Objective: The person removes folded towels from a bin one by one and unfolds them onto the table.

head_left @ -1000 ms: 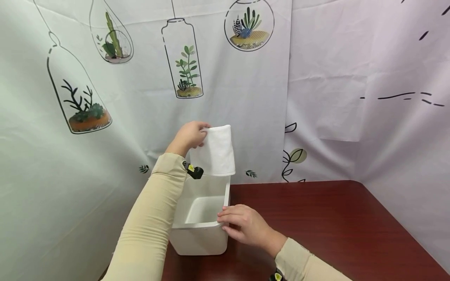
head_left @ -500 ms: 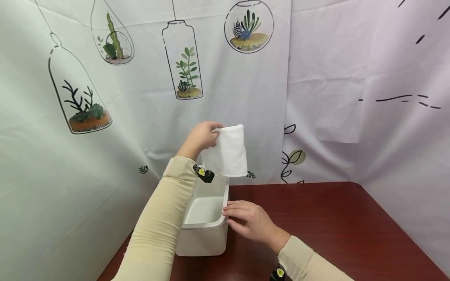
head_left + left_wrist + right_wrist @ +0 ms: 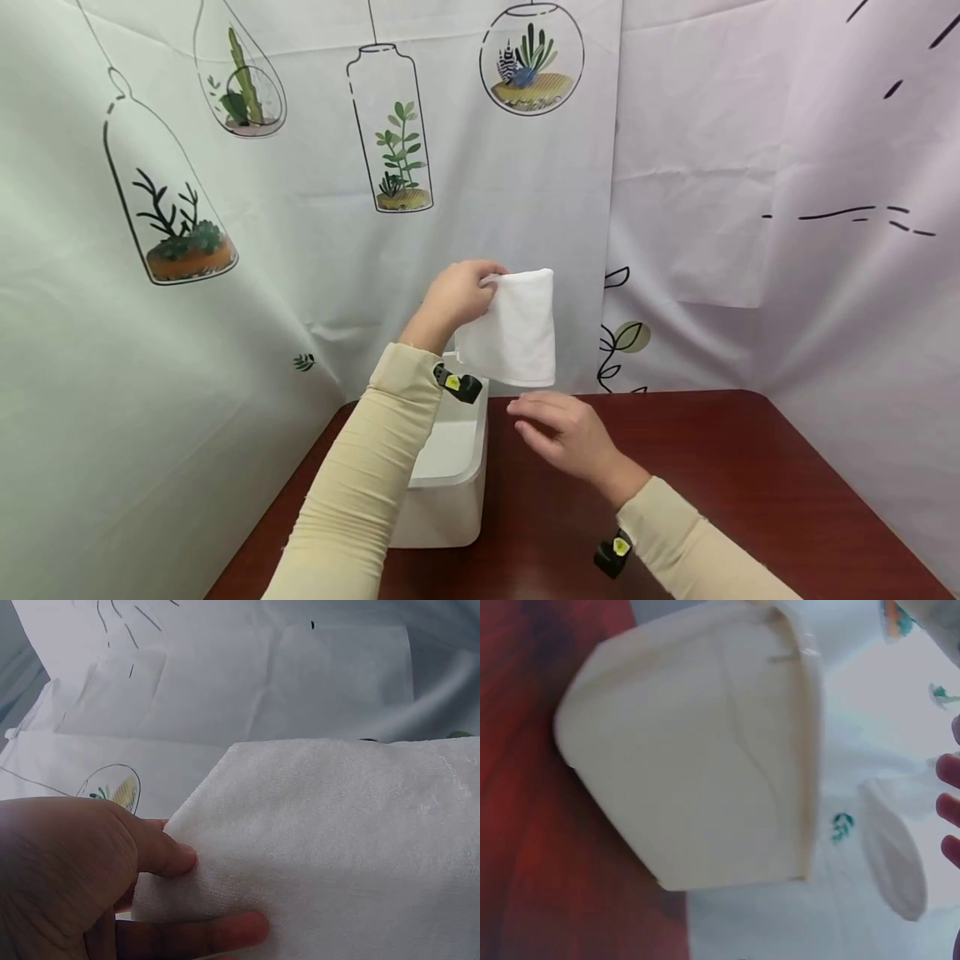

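Note:
My left hand [image 3: 463, 293] pinches a folded white cloth [image 3: 523, 329] by its upper left edge, and the cloth hangs down above the far right of a white bin [image 3: 442, 512]. Close up in the left wrist view, thumb and fingers hold the corner of the fuzzy towelling cloth [image 3: 322, 825]. My right hand [image 3: 573, 433] hovers just right of the bin and below the cloth, fingers loosely extended, touching nothing. From the right wrist view, the bin's outer side [image 3: 697, 750] shows large, with fingertips [image 3: 949, 810] at the right edge. The left sleeve hides part of the bin.
The bin stands on a dark red table [image 3: 675, 467], near its left side. Behind it hangs a white curtain [image 3: 300, 233] printed with plants in glass jars. Small black cameras are strapped at both wrists.
My left hand has carried the cloth to the right, from above the bin to past its right rim. My right hand has let go of the bin's rim and risen to the right.

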{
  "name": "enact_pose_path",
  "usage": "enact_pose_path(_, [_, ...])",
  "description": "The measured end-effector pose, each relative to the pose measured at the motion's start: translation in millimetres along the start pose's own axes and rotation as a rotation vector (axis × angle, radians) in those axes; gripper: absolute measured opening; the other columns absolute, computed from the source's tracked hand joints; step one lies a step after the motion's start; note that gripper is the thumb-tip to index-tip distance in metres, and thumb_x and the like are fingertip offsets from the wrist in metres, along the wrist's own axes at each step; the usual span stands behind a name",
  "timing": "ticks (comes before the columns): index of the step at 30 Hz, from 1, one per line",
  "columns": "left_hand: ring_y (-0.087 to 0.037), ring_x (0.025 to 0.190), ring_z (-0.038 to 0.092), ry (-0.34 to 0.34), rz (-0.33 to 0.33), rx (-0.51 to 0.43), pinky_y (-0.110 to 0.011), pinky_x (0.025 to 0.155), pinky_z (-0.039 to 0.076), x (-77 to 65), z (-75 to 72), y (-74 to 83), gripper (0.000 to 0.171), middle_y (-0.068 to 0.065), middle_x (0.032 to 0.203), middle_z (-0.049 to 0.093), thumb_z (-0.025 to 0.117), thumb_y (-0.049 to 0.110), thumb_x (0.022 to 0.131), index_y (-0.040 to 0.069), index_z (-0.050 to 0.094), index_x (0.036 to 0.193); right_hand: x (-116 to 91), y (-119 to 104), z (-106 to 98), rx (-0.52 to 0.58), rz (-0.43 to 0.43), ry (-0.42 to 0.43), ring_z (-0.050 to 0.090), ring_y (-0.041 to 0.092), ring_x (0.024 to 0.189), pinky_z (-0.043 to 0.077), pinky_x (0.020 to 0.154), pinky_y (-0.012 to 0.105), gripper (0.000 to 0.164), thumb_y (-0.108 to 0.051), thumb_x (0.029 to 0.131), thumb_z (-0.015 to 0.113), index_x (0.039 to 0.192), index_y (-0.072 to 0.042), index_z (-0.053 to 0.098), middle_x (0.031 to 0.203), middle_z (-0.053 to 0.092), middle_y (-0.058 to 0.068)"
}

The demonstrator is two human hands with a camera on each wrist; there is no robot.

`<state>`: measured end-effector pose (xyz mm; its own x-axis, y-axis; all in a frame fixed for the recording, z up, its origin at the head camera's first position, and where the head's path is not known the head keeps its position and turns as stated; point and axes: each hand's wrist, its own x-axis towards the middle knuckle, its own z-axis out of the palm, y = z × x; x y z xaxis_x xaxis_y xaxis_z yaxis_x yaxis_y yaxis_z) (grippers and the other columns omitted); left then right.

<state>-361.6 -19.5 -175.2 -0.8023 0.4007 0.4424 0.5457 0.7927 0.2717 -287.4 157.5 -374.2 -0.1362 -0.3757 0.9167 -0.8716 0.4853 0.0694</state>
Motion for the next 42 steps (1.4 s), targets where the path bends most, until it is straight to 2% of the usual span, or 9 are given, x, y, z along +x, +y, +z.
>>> enact_pose_path(3, [-0.024, 0.097, 0.063, -0.006, 0.011, -0.007, -0.041, 0.081, 0.052, -3.2, 7.4, 2.3, 0.031, -0.005, 0.127, 0.069, 0.055, 0.017, 0.101, 0.024, 0.071, 0.127, 7.0, 6.6, -10.8, -0.023, 0.008, 0.042, 0.072, 0.021, 0.099, 0.057, 0.086, 0.037, 0.024, -0.028, 0.100, 0.064, 0.109, -0.011, 0.077, 0.105, 0.076, 0.003])
enact_pose_path(8, [-0.023, 0.096, 0.063, -0.017, 0.041, -0.022, -0.040, 0.081, 0.052, -7.5, 18.4, 6.4, 0.030, -0.004, 0.124, 0.070, 0.056, 0.017, 0.100, 0.024, 0.072, 0.125, 14.9, 15.8, -28.0, -0.024, 0.051, 0.091, 0.071, 0.023, 0.097, 0.059, 0.074, 0.030, 0.028, -0.030, 0.101, 0.062, 0.108, -0.009, 0.077, 0.106, 0.075, 0.007])
enact_pose_path(15, [-0.023, 0.096, 0.064, 0.000, 0.089, -0.036, -0.040, 0.081, 0.052, -16.1, 29.9, 15.1, 0.028, -0.002, 0.121, 0.071, 0.059, 0.016, 0.099, 0.024, 0.073, 0.122, 19.3, 29.0, -46.4, -0.010, 0.095, 0.209, 0.071, 0.030, 0.098, 0.049, 0.098, 0.020, 0.024, -0.006, 0.087, 0.071, 0.111, -0.005, 0.077, 0.108, 0.075, 0.011])
enact_pose_path(19, [-0.022, 0.098, 0.065, 0.001, 0.107, -0.046, -0.039, 0.083, 0.052, -23.9, 37.5, 21.0, 0.027, 0.000, 0.121, 0.072, 0.061, 0.016, 0.099, 0.024, 0.074, 0.121, 17.0, 37.1, -55.7, -0.042, 0.142, 0.249, 0.070, 0.032, 0.099, 0.046, 0.099, 0.017, 0.033, 0.002, 0.082, 0.072, 0.113, -0.004, 0.076, 0.111, 0.075, 0.012])
enact_pose_path(28, [-0.020, 0.087, 0.062, 0.009, 0.119, -0.110, -0.034, 0.076, 0.050, -42.9, 56.0, 29.9, 0.025, 0.001, 0.116, 0.073, 0.062, 0.017, 0.099, 0.025, 0.075, 0.119, 5.3, 47.6, -70.0, -0.127, 0.302, 0.338, 0.065, 0.030, 0.102, 0.043, 0.096, 0.014, 0.039, -0.002, 0.085, 0.071, 0.124, -0.004, 0.071, 0.118, 0.071, 0.015])
enact_pose_path(31, [-0.019, 0.083, 0.060, 0.005, 0.104, -0.129, -0.032, 0.072, 0.049, -48.9, 62.1, 31.5, 0.025, 0.001, 0.114, 0.073, 0.063, 0.017, 0.099, 0.027, 0.075, 0.119, 2.3, 44.8, -72.1, -0.093, 0.418, 0.335, 0.066, 0.024, 0.107, 0.044, 0.094, 0.013, 0.042, -0.002, 0.086, 0.072, 0.128, -0.003, 0.068, 0.121, 0.070, 0.014])
enact_pose_path(36, [-0.017, 0.077, 0.060, 0.007, 0.087, -0.156, -0.029, 0.068, 0.049, -58.8, 72.5, 34.2, 0.025, 0.002, 0.109, 0.074, 0.064, 0.018, 0.099, 0.028, 0.075, 0.118, -0.5, 34.3, -74.1, 0.101, 0.755, 0.259, 0.067, 0.025, 0.109, 0.048, 0.088, 0.010, 0.054, -0.012, 0.094, 0.071, 0.145, -0.008, 0.055, 0.128, 0.067, 0.016])
enact_pose_path(38, [-0.017, 0.074, 0.059, 0.007, 0.083, -0.172, -0.029, 0.067, 0.049, -62.6, 76.1, 34.8, 0.025, 0.001, 0.107, 0.074, 0.064, 0.017, 0.098, 0.028, 0.075, 0.118, -0.4, 30.9, -74.5, 0.188, 0.870, 0.232, 0.066, 0.017, 0.109, 0.048, 0.085, 0.010, 0.057, -0.017, 0.096, 0.069, 0.149, -0.010, 0.050, 0.131, 0.065, 0.018])
enact_pose_path(42, [-0.017, 0.072, 0.059, 0.009, 0.084, -0.195, -0.028, 0.065, 0.048, -69.4, 82.4, 34.9, 0.025, 0.001, 0.105, 0.074, 0.064, 0.017, 0.098, 0.028, 0.075, 0.118, 0.1, 26.1, -75.2, 0.357, 0.994, 0.245, 0.064, 0.001, 0.103, 0.052, 0.081, 0.014, 0.058, -0.017, 0.097, 0.069, 0.150, -0.008, 0.047, 0.132, 0.063, 0.020])
